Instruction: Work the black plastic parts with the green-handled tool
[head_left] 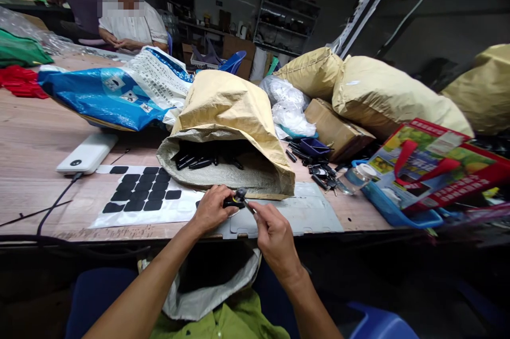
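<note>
Blue-white sack — white diamond signs | red bag — characters blurred

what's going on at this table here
The person's left hand holds a small black part, and the right hand pinches a slim piece close to it; the detail is too small to name either. Just beyond lies a tan sack, its mouth open toward the person, with black pieces inside. To the left, black patches sit on a white sheet. Across the table sits someone in a white top.
</note>
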Demonstrator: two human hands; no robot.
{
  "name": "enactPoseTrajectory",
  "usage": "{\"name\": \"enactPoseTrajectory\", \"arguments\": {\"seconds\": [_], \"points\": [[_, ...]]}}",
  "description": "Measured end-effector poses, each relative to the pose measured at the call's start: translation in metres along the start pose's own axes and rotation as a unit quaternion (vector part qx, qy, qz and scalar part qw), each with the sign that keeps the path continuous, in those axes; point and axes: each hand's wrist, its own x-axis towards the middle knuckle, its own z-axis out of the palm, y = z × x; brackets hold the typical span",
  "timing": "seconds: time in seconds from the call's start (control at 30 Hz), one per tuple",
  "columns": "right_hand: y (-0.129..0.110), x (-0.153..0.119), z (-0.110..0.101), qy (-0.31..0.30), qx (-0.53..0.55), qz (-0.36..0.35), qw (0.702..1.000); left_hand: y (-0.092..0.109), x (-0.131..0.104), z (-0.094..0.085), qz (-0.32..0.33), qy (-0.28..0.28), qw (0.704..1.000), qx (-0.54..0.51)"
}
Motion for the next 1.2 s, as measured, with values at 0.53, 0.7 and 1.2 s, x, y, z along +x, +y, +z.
{"name": "enactPoseTrajectory", "arguments": {"seconds": [0.53, 0.7, 1.2], "points": [[0.066, 0.056, 0.014, 0.082, -0.273, 0.070, 0.956, 0.000, 0.000, -0.001, 0.003, 0.005, 1.000, -0.014], [0.073, 0.052, 0.024, 0.098, -0.306, 0.053, 0.945, 0.001, -0.002, -0.001, 0.001, -0.004, 1.000, -0.004], [0.073, 0.049, 0.024, 0.098, -0.321, 0.042, 0.941, 0.047, -0.053, -0.026, -0.078, -0.194, 0.902, -0.377]]}}
